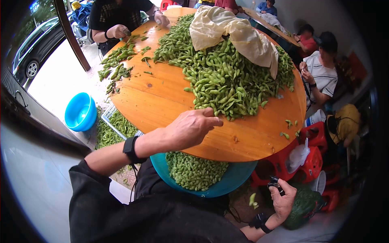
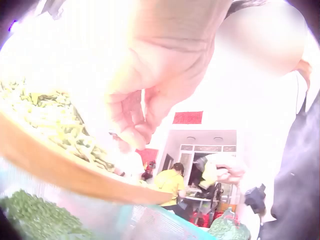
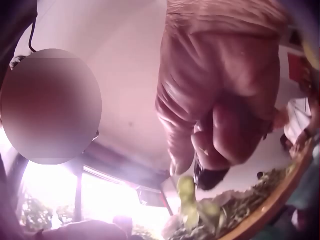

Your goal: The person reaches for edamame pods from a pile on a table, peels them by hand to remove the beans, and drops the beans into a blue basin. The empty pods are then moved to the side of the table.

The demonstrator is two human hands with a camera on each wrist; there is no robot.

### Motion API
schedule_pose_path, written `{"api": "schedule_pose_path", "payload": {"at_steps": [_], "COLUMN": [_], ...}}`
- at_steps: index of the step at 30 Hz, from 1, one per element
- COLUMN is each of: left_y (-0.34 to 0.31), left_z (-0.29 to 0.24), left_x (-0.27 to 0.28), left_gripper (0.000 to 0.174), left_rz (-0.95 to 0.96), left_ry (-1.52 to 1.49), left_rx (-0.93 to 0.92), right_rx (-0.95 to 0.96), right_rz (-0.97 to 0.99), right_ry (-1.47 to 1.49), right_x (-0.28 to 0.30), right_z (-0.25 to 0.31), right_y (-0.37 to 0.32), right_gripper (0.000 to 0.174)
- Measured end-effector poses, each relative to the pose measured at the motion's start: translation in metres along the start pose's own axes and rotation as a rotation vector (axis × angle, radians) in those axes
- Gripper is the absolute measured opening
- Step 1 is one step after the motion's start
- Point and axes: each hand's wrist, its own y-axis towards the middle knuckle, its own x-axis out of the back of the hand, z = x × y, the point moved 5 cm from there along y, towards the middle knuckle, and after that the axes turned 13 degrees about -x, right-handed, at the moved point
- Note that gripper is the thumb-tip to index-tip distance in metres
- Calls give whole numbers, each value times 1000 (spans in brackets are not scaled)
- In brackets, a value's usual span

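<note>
A large heap of green soybean pods (image 1: 223, 81) covers much of the round wooden table (image 1: 162, 97). My left hand (image 1: 190, 127) is over the table's near edge, fingertips beside the heap's front. In the left wrist view its thumb and curled fingers (image 2: 137, 135) come together with nothing visible between them. Off the table's right side, my right hand (image 1: 283, 200) grips a small black tool (image 1: 276, 184), mostly hidden by the fingers. Green pods (image 1: 253, 201) are in the air left of that hand. Below the near edge stands a teal basin (image 1: 239, 176) holding many pods.
A cream cloth (image 1: 231, 30) lies over the heap. Red stools (image 1: 312, 166) and a dark green bag (image 1: 302, 206) stand at right. At left are a blue basin (image 1: 81, 112) and a crate (image 1: 115, 123) by pods. Another person's hands (image 1: 117, 31) are across the table.
</note>
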Motion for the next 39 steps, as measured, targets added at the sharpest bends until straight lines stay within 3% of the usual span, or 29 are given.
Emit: {"api": "schedule_pose_path", "payload": {"at_steps": [5, 7, 11, 13, 14, 19, 21, 22, 24, 28, 34, 39], "left_y": [20, 22, 30, 29, 27, 9, -3, -8, -21, -39, -54, -62], "left_z": [36, 40, 25, 20, 12, 12, 19, 19, 18, 0, -13, -15], "left_x": [-23, -34, -23, -10, -3, 1, -2, -4, -13, -26, -28, -38], "left_gripper": [28, 28, 21, 17, 15, 19, 15, 15, 11, 11, 10, 11], "left_rz": [182, 262, 228, 102, -50, -130, -76, -74, -185, -231, -405, -481], "left_ry": [311, 411, 416, 159, 87, -65, -409, -411, -776, -1019, -870, -849], "left_rx": [-70, -235, -306, -26, -34, -18, 489, 490, 539, 575, 446, 394], "right_rx": [-4, 103, 145, 109, 119, -52, -53, -98, -139, -167, -179, -158], "right_rz": [-8, -3, 18, 40, 118, 296, 338, 414, 555, 689, 778, 724], "right_ry": [23, 16, 157, 308, 382, 607, 600, 686, 814, 967, 997, 918], "right_x": [-27, -43, -74, -94, -108, -154, -162, -166, -174, -184, -184, -187], "right_z": [18, 42, 55, 60, 59, 84, 92, 97, 103, 111, 114, 106], "right_y": [11, 15, 26, 30, 32, 45, 49, 48, 47, 39, 30, 28], "right_gripper": [22, 19, 15, 14, 23, 27, 31, 32, 36, 36, 32, 26]}}
